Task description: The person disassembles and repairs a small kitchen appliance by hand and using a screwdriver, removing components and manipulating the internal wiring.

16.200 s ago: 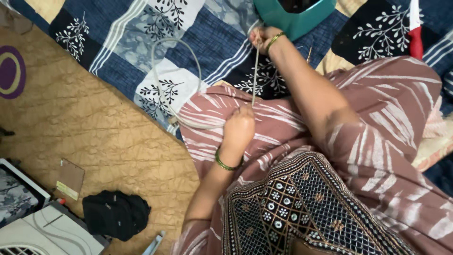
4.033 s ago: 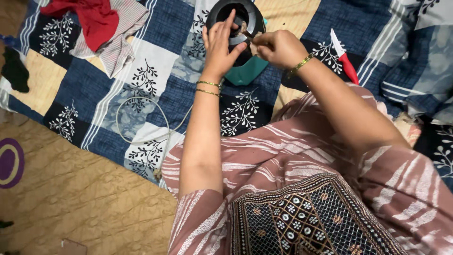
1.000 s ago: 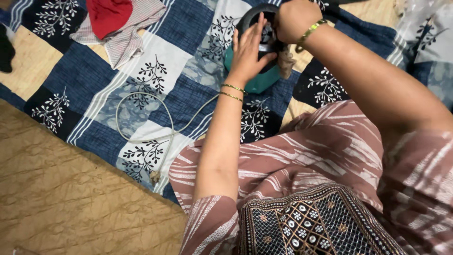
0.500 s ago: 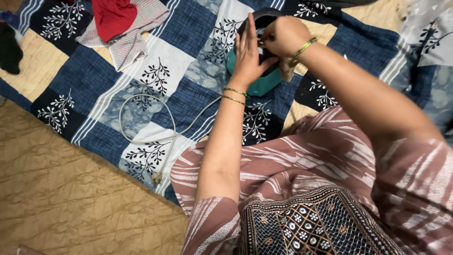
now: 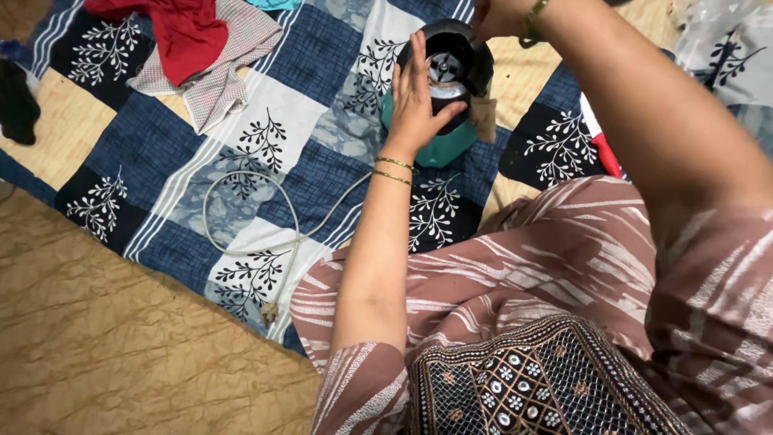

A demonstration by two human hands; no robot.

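Two hands work on a mixer (image 5: 447, 89) standing near the quilt's (image 5: 322, 105) far edge: left hand (image 5: 419, 93) flat against its side, right hand (image 5: 495, 12) pinching at its rim, a rigid, fairly heavy body best gripped round the teal base.

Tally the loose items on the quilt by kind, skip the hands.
Appliance (teal base, black top): 1
White power cord: 1
Cloth pieces (red, checked, black): 3
Red-and-white object, partly hidden: 1
Total: 6
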